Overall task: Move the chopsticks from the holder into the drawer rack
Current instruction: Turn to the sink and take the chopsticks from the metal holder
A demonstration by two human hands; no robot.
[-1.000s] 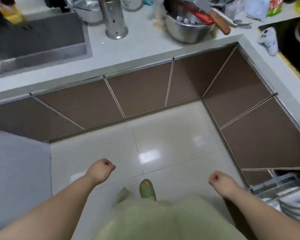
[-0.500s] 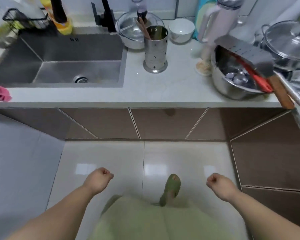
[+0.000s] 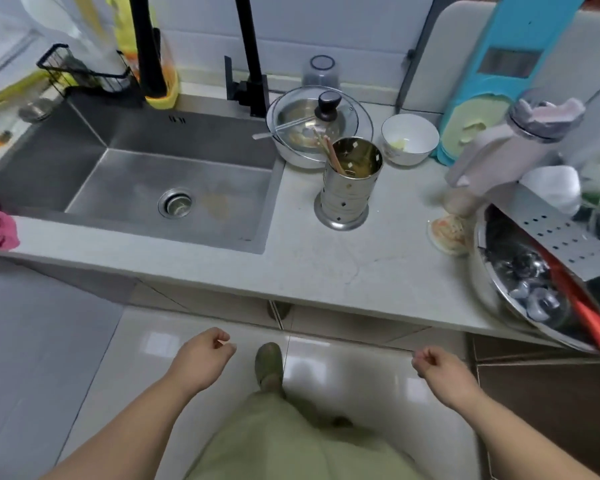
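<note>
A perforated steel holder stands upright on the pale counter, right of the sink. Wooden chopsticks lean out of its left rim. My left hand hangs low over the floor, fingers loosely curled, holding nothing. My right hand is also low, at the right, curled into a loose fist with nothing in it. Both hands are well below and in front of the counter edge, far from the holder. No drawer rack shows in this view.
A steel sink fills the counter's left, with a black tap behind. A lidded pot and a white bowl sit behind the holder. A steel basin with utensils overhangs the counter at right. Brown cabinet doors stand lower right.
The view has tilted up from the floor and cabinets to the counter, bringing the sink and holder into view. Both hands stayed low and curled.
</note>
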